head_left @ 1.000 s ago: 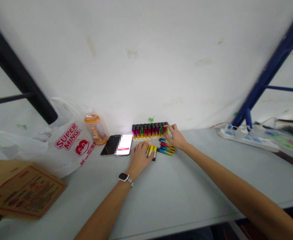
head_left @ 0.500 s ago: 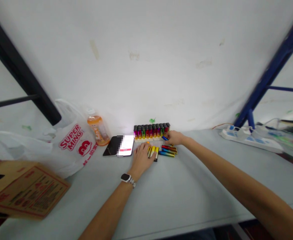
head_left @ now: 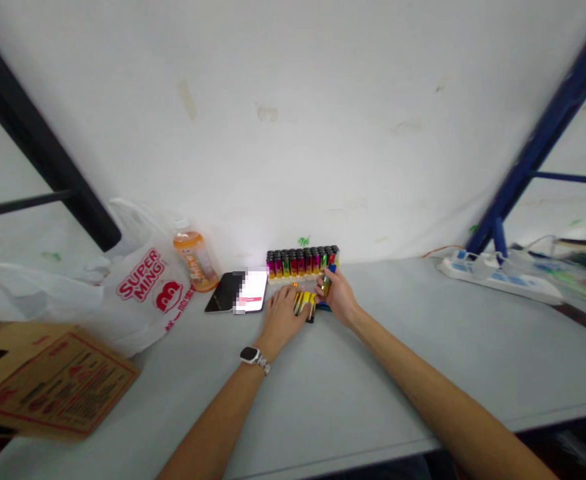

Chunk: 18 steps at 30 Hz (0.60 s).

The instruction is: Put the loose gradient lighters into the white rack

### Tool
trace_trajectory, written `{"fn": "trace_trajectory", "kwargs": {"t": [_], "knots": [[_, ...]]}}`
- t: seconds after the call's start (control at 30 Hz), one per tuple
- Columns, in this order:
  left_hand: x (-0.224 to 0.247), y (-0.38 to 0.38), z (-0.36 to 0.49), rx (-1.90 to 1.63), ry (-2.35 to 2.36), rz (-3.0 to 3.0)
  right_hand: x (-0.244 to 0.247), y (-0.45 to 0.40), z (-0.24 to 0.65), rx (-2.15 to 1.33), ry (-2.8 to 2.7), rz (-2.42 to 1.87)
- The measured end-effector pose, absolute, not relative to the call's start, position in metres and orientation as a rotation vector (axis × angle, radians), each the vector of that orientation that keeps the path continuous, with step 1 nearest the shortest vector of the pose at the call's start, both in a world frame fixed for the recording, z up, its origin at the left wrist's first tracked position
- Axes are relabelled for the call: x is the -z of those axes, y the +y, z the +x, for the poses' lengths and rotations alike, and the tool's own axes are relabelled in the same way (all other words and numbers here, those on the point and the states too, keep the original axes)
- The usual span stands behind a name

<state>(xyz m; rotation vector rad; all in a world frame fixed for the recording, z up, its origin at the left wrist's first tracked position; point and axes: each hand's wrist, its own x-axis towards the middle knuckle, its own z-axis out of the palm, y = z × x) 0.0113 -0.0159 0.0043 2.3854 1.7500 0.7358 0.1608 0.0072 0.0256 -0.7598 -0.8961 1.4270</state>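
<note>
My left hand [head_left: 283,312] rests on the table with a few yellow lighters [head_left: 305,304] lying side by side between its thumb and fingers. In my right hand [head_left: 341,297] is a blue-and-gold lighter [head_left: 328,283], pinched nearly upright, blue end up. Behind both hands stands a tray of lighters [head_left: 300,265], packed upright in rows with black tops and pink, green and red bodies. Just under my right hand a blue lighter [head_left: 324,307] shows at its edge. My right hand hides whatever else lies there.
Left of the hands lie a dark tablet or phone [head_left: 223,293] and a bright screen [head_left: 255,293]. Farther left are an orange drink bottle [head_left: 195,260], a white plastic bag [head_left: 145,287] and a cardboard box [head_left: 57,380]. A white power strip [head_left: 497,280] lies at the right.
My right hand has moved left and nearer to me, and the blue-and-gold lighter in it has turned more upright. It now covers the loose lighters. My left hand has stayed put.
</note>
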Motion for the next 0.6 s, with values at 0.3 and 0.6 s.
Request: {"fn": "trace_trajectory", "kwargs": {"t": [0.3, 0.6], "knots": [[-0.002, -0.015, 0.011, -0.734, 1.749, 2.394, 0.003, -0.016, 0.153, -0.939, -1.312, -1.069], [0.000, -0.014, 0.011, -0.765, 1.733, 2.398, 0.004, -0.015, 0.156, -0.724, -1.384, -1.096]]}}
